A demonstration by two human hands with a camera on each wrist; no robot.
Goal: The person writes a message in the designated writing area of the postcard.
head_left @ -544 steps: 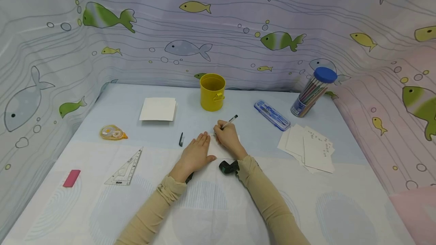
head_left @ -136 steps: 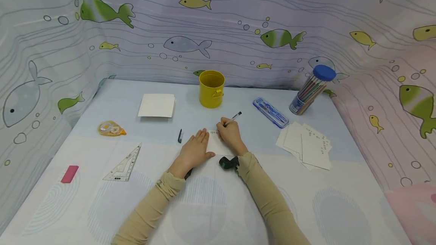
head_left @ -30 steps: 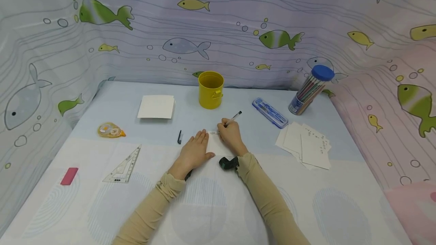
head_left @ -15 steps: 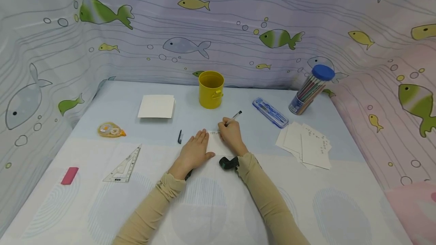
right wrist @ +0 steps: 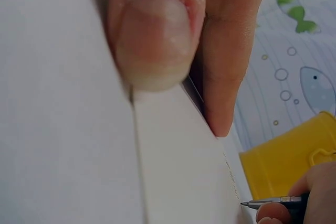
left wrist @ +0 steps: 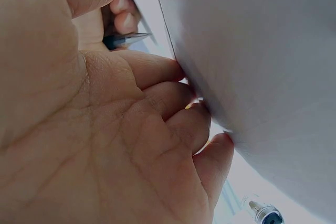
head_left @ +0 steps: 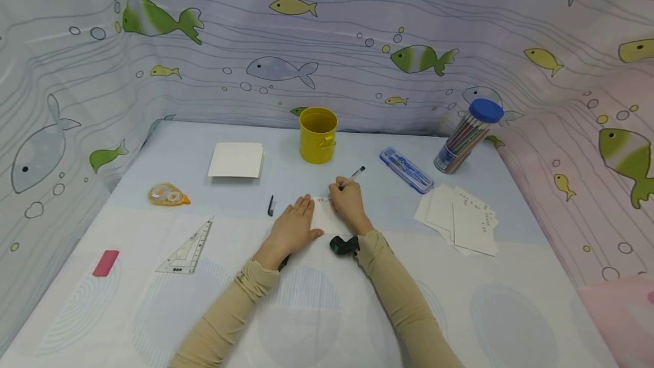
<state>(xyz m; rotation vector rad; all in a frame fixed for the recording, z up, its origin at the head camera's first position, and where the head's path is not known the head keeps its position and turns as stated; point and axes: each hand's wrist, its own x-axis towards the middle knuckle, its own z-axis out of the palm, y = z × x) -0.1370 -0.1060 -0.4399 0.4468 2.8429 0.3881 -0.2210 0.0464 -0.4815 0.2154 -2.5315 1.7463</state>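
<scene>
A small white card (head_left: pixel 331 221) lies on the table between my hands, with a short row of handwriting along its far edge. My left hand (head_left: pixel 291 230) rests flat on the card's left part, fingers straight and thumb spread along the near side; its thumb (right wrist: pixel 155 45) looms large in the right wrist view. My right hand (head_left: pixel 349 204) pinches a ballpoint pen (head_left: pixel 356 174) tilted to the right. In the right wrist view the pen's tip (right wrist: pixel 252 203) meets the card at the end of the writing. A black pen cap (head_left: pixel 271 206) lies left of my left hand.
Behind stand a white card stack (head_left: pixel 236 160), a yellow bucket (head_left: pixel 318 143), a blue case (head_left: pixel 406 170) and a jar of pencils (head_left: pixel 462 143). Written cards (head_left: pixel 474 226) lie right. A correction tape (head_left: pixel 167 194), set square (head_left: pixel 190 251) and pink eraser (head_left: pixel 105 263) lie left.
Over the earlier frames, the row of writing on the card has grown and the right hand with the pen has crept slightly right. The left hand has stayed on the card.
</scene>
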